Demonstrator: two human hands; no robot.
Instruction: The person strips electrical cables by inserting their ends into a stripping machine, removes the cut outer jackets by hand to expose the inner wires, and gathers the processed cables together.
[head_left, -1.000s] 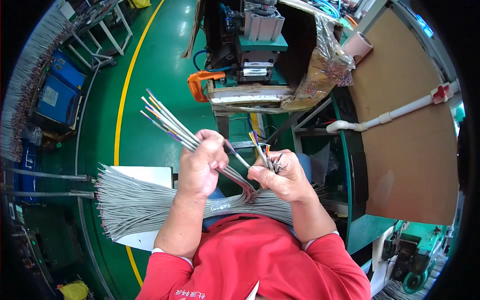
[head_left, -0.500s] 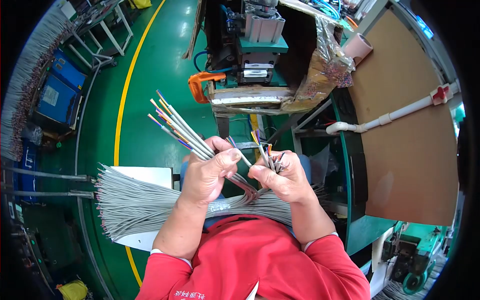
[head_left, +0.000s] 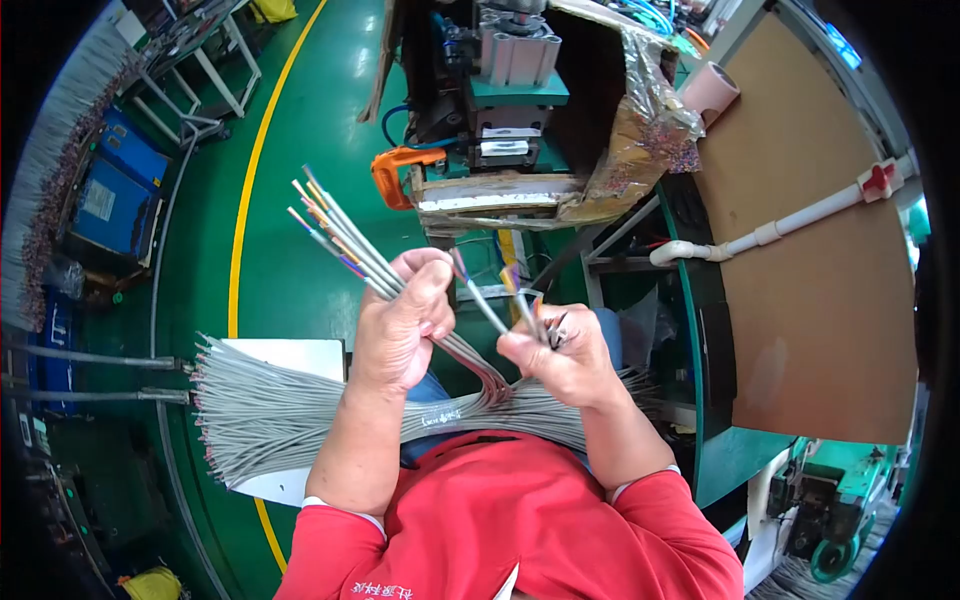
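My left hand (head_left: 408, 320) is closed around several grey cables (head_left: 345, 240), whose stripped ends with coloured wires fan out up and to the left. In my right hand (head_left: 565, 355) the thumb and fingers grip a few more cable ends (head_left: 528, 308), with coloured wires sticking up and partly blurred. One of these cables leans toward the left fingertips; whether they touch its wires I cannot tell. Below both hands, a thick bundle of grey cables (head_left: 290, 405) lies across the lap, tied with a clear band.
A white board (head_left: 290, 350) supports the bundle's left end. Ahead stands a press machine (head_left: 515, 60) with an orange tool handle (head_left: 390, 175) beside it. A brown panel (head_left: 810, 260) with a white pipe (head_left: 755, 240) is on the right. Cables hang at the far left (head_left: 60, 150).
My left hand has moved slightly left and up with its cables, away from the right hand. The cable between the hands now stands out more. The right hand stays nearly in place.
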